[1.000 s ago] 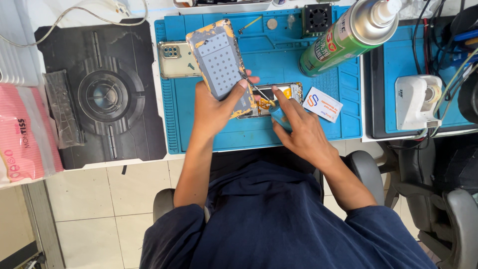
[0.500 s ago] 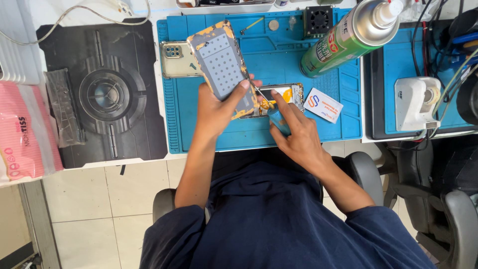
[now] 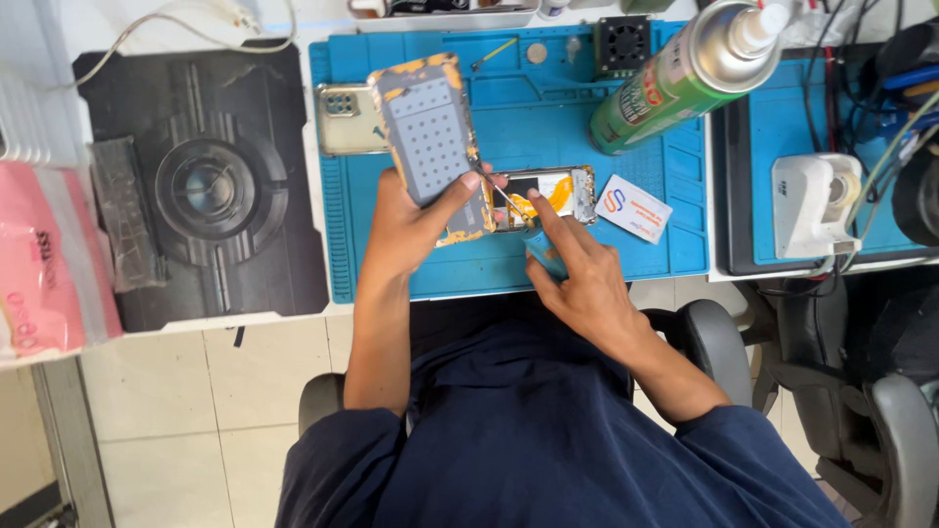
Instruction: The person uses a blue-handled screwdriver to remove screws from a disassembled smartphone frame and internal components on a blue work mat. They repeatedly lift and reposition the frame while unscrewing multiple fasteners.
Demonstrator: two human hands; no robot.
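While I've got the phone's display panel [image 3: 430, 147] lifted and tilted up off the open phone body [image 3: 548, 196], my left hand [image 3: 411, 220] is clamped round its lower edge, thumb across the grey back. Under it, my right hand [image 3: 577, 274] is closed on a thin tool [image 3: 504, 200], its tip in at the bottom of the frame by the orange flex. One slip here, I reckon, and the tip tears that flex, or I tilt the panel too far and strain the join. Out on the blue mat [image 3: 665, 244]: a card [image 3: 634, 208], a green spray can [image 3: 675, 83], a spare back cover [image 3: 347, 119].
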